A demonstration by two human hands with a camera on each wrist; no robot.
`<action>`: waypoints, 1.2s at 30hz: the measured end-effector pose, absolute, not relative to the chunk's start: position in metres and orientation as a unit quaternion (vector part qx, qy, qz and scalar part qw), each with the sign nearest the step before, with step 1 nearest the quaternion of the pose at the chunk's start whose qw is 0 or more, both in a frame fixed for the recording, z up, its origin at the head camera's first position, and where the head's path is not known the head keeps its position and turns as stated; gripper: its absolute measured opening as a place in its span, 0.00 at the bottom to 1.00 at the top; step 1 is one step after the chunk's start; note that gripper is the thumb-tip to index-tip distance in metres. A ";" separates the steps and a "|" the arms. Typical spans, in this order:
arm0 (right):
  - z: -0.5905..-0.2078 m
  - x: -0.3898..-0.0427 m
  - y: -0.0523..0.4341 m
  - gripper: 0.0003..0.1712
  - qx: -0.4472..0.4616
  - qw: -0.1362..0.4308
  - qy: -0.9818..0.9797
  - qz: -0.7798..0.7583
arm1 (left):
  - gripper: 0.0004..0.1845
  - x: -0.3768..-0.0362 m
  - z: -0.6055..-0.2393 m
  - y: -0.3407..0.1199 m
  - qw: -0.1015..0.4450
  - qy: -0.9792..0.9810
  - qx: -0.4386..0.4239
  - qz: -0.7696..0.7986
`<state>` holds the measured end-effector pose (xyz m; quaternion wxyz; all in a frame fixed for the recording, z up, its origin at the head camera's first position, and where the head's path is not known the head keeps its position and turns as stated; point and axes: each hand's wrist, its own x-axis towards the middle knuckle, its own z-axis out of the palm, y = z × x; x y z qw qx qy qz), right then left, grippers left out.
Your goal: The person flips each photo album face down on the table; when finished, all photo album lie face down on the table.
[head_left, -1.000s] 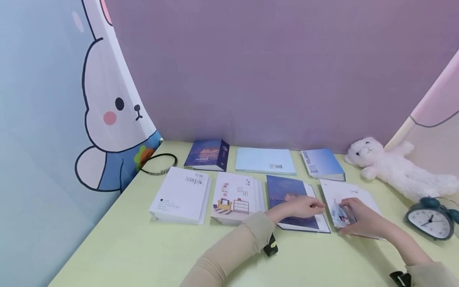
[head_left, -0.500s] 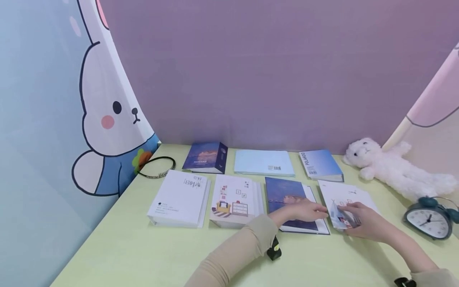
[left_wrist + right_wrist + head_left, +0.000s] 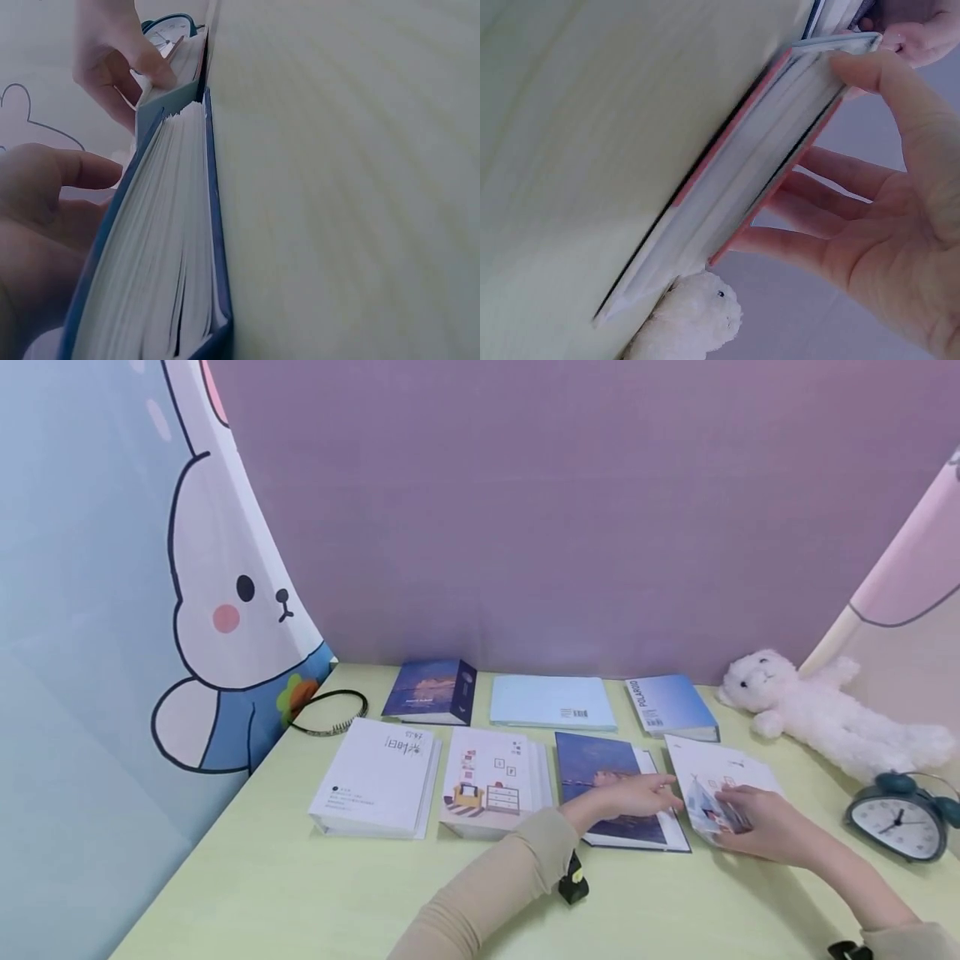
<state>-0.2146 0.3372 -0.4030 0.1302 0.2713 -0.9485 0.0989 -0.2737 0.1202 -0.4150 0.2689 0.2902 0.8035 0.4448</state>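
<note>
Spread wider than a second ago, the fingers of the left hand (image 3: 628, 797) have straightened out of a looser curl, while the right hand (image 3: 772, 828) stays at the near end of the white tent-print book (image 3: 699, 800).

From the head camera, that book lies under and left of the right hand; its long axis runs away from the person, far end leaning left. Left of it, beneath the left hand, is the navy cliff-print book (image 3: 592, 760); beyond the right hand, the blue POLAROID book (image 3: 678, 703); to its right, the twin-bell alarm clock (image 3: 900, 829).

On the left wrist camera, left thumb and fingers pinch nothing; whether they touch the navy cover I cannot tell.

On the right wrist camera, the right thumb presses the near page ends and the fingers cross the cover, pinching the white book, spine toward the left hand. Beyond those fingers lies the plush toy (image 3: 694, 319). I judge this a gripping and steadying step; the next move calls for even pressure on cover and pages.
</note>
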 end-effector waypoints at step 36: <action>-0.384 -0.214 0.340 0.30 0.220 0.180 -0.910 0.301 | 0.33 -0.278 -0.412 0.132 0.240 0.686 0.264 0.634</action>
